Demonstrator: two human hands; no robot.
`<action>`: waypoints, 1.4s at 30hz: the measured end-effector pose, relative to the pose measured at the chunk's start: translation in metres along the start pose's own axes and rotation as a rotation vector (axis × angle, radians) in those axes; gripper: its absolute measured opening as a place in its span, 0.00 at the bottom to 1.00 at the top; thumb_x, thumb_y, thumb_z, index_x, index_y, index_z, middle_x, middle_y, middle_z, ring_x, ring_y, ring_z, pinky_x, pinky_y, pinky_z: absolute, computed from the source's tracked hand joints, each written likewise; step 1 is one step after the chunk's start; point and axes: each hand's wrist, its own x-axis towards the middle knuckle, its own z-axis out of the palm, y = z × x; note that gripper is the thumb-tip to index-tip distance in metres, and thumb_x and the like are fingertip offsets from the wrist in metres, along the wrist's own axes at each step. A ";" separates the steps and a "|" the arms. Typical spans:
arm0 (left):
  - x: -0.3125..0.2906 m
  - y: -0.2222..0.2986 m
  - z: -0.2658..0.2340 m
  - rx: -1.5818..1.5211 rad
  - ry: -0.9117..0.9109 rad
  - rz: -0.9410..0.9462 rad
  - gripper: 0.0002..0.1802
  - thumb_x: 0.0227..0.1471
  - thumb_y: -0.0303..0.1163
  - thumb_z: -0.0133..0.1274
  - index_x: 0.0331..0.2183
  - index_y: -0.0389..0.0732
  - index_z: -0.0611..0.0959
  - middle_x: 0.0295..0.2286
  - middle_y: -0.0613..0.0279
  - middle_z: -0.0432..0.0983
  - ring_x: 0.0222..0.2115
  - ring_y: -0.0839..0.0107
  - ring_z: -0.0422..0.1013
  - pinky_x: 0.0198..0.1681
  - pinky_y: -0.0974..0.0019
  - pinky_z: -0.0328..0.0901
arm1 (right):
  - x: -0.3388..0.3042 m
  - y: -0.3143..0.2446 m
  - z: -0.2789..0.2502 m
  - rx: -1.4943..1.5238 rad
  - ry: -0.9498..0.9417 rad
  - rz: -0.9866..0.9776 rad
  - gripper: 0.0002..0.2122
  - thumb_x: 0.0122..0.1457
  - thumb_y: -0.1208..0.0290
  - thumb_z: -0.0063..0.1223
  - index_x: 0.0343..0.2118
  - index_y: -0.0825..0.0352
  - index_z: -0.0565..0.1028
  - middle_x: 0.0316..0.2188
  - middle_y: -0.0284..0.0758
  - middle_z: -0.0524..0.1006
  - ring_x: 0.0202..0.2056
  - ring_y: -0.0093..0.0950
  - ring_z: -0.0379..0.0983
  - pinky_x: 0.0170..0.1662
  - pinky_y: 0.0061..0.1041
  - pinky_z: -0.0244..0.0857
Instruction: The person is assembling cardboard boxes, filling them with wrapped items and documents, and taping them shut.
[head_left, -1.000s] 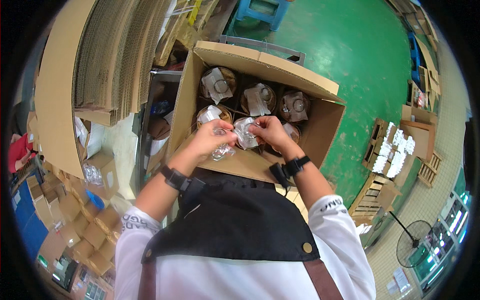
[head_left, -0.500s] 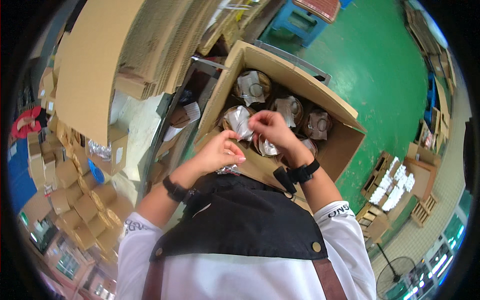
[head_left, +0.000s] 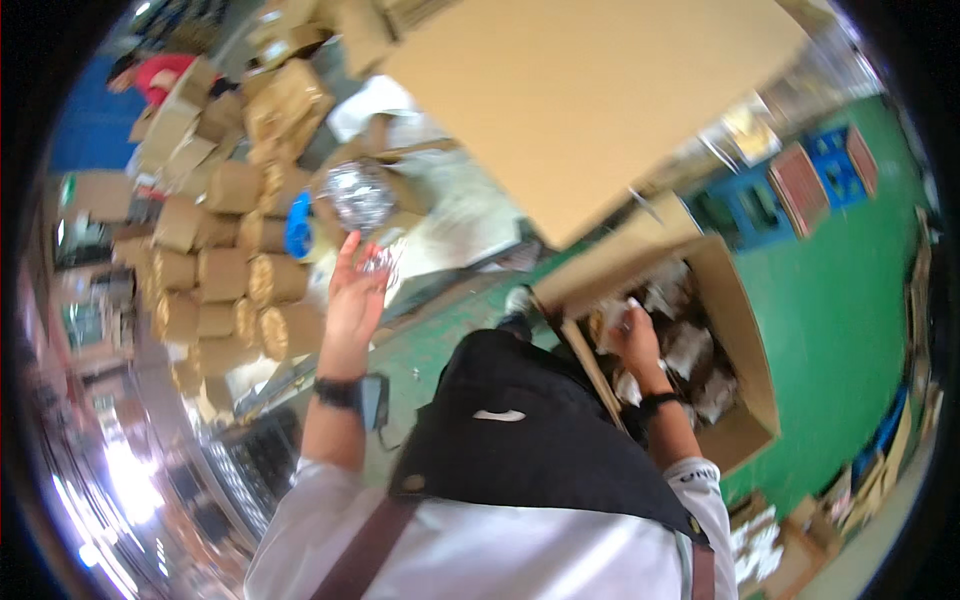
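Observation:
My left hand (head_left: 352,297) is stretched out to the left, its fingers around a small crinkled silvery packet (head_left: 378,262), blurred by motion. Just beyond its fingertips a heap of shiny silvery packets (head_left: 358,195) fills an open carton. My right hand (head_left: 636,342) is over the near side of a large open cardboard box (head_left: 745,345), fingers curled; what they hold, if anything, cannot be made out. Inside that box lie several round bundles (head_left: 688,348) with pale wrapping on top.
A big flat cardboard sheet (head_left: 590,90) reaches across the far middle. Stacked brown rolls (head_left: 222,275) stand at the left beside a blue ring (head_left: 299,225). Blue stools (head_left: 745,215) are on the green floor (head_left: 830,300) at the right. Another person in red (head_left: 160,75) is far left.
My view has swung left, so the box now appears farther right. My left hand has moved from over the box to the silvery heap, away from my right hand, which stays at the box.

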 end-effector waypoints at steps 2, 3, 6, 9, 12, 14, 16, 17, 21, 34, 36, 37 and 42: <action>0.039 0.013 -0.016 -0.034 0.160 0.196 0.35 0.41 0.07 0.47 0.52 0.41 0.64 0.43 0.57 0.63 0.45 0.60 0.65 0.49 0.57 0.64 | -0.001 -0.002 -0.007 0.026 -0.046 0.072 0.25 0.45 0.69 0.61 0.46 0.67 0.65 0.38 0.46 0.71 0.40 0.46 0.69 0.41 0.39 0.65; 0.057 0.019 -0.037 0.004 0.188 0.302 0.33 0.42 0.08 0.49 0.50 0.44 0.65 0.42 0.59 0.65 0.46 0.59 0.65 0.48 0.56 0.65 | -0.002 -0.020 -0.019 0.024 -0.094 0.163 0.25 0.44 0.69 0.62 0.46 0.68 0.65 0.40 0.46 0.71 0.40 0.46 0.69 0.41 0.40 0.65; 0.112 0.024 -0.088 0.623 0.171 0.556 0.28 0.38 0.12 0.54 0.43 0.43 0.73 0.43 0.59 0.67 0.47 0.57 0.66 0.46 0.54 0.64 | -0.008 -0.064 -0.071 0.029 -0.078 0.032 0.16 0.49 0.73 0.59 0.41 0.71 0.70 0.36 0.40 0.73 0.34 0.33 0.72 0.37 0.29 0.67; 0.128 0.031 -0.094 1.606 0.185 0.779 0.24 0.39 0.20 0.58 0.43 0.41 0.75 0.46 0.55 0.68 0.49 0.58 0.63 0.51 0.53 0.59 | -0.022 -0.180 -0.156 0.444 0.000 0.145 0.11 0.53 0.77 0.56 0.39 0.72 0.72 0.32 0.35 0.73 0.32 0.21 0.70 0.36 0.18 0.64; 0.126 0.037 -0.070 1.594 0.443 0.963 0.22 0.39 0.23 0.56 0.42 0.44 0.77 0.48 0.57 0.66 0.49 0.56 0.62 0.51 0.50 0.54 | -0.015 -0.308 -0.187 0.127 0.315 -0.376 0.18 0.50 0.73 0.60 0.45 0.70 0.72 0.41 0.42 0.72 0.42 0.33 0.70 0.45 0.29 0.65; 0.103 0.051 -0.051 1.432 0.397 1.046 0.20 0.41 0.24 0.56 0.41 0.43 0.77 0.48 0.55 0.66 0.49 0.56 0.62 0.51 0.53 0.54 | 0.026 -0.386 -0.161 -0.405 0.492 -0.539 0.22 0.49 0.70 0.59 0.48 0.71 0.70 0.49 0.48 0.68 0.51 0.42 0.65 0.52 0.37 0.62; 0.087 0.057 -0.010 1.263 0.132 1.001 0.19 0.41 0.24 0.56 0.41 0.42 0.76 0.47 0.54 0.67 0.48 0.55 0.63 0.51 0.54 0.56 | 0.046 -0.401 -0.145 -0.702 0.566 -0.490 0.24 0.49 0.69 0.57 0.49 0.73 0.69 0.53 0.50 0.65 0.55 0.45 0.61 0.55 0.41 0.59; 0.081 0.056 0.007 1.134 -0.113 0.931 0.19 0.42 0.24 0.56 0.40 0.41 0.76 0.46 0.53 0.68 0.48 0.54 0.64 0.50 0.56 0.58 | 0.056 -0.391 -0.131 -0.845 0.568 -0.467 0.23 0.49 0.71 0.54 0.49 0.74 0.68 0.52 0.51 0.66 0.55 0.45 0.62 0.54 0.40 0.61; 0.061 0.052 0.048 0.941 -0.471 0.612 0.14 0.46 0.23 0.54 0.39 0.37 0.77 0.41 0.53 0.71 0.41 0.58 0.69 0.42 0.62 0.65 | 0.045 -0.394 -0.147 -0.669 0.463 -0.505 0.20 0.49 0.79 0.46 0.48 0.73 0.69 0.47 0.50 0.72 0.49 0.42 0.70 0.51 0.35 0.65; 0.026 -0.035 0.138 0.904 -1.446 0.197 0.11 0.51 0.25 0.49 0.40 0.36 0.76 0.34 0.54 0.72 0.33 0.63 0.72 0.37 0.66 0.67 | -0.371 -0.147 -0.176 0.853 1.216 0.739 0.22 0.54 0.62 0.55 0.50 0.70 0.68 0.43 0.36 0.74 0.45 0.29 0.69 0.48 0.30 0.64; 0.012 -0.053 0.155 0.896 -1.420 0.258 0.12 0.51 0.24 0.49 0.40 0.36 0.75 0.34 0.54 0.71 0.34 0.62 0.71 0.38 0.65 0.66 | -0.401 -0.112 -0.125 0.983 1.130 0.842 0.19 0.56 0.67 0.54 0.49 0.69 0.69 0.43 0.36 0.75 0.44 0.29 0.71 0.47 0.29 0.66; 0.006 -0.061 0.165 0.895 -1.364 0.338 0.12 0.51 0.23 0.48 0.40 0.36 0.75 0.34 0.54 0.70 0.34 0.62 0.70 0.39 0.65 0.66 | -0.391 -0.107 -0.106 1.058 1.035 0.772 0.17 0.57 0.69 0.53 0.48 0.69 0.69 0.43 0.36 0.75 0.43 0.29 0.72 0.47 0.28 0.66; -0.038 -0.102 0.217 1.076 -1.807 0.695 0.21 0.50 0.34 0.53 0.46 0.38 0.72 0.47 0.48 0.64 0.50 0.50 0.62 0.49 0.52 0.62 | -0.294 -0.066 -0.099 1.119 0.935 0.661 0.14 0.60 0.71 0.49 0.47 0.72 0.68 0.41 0.35 0.75 0.42 0.26 0.73 0.44 0.25 0.68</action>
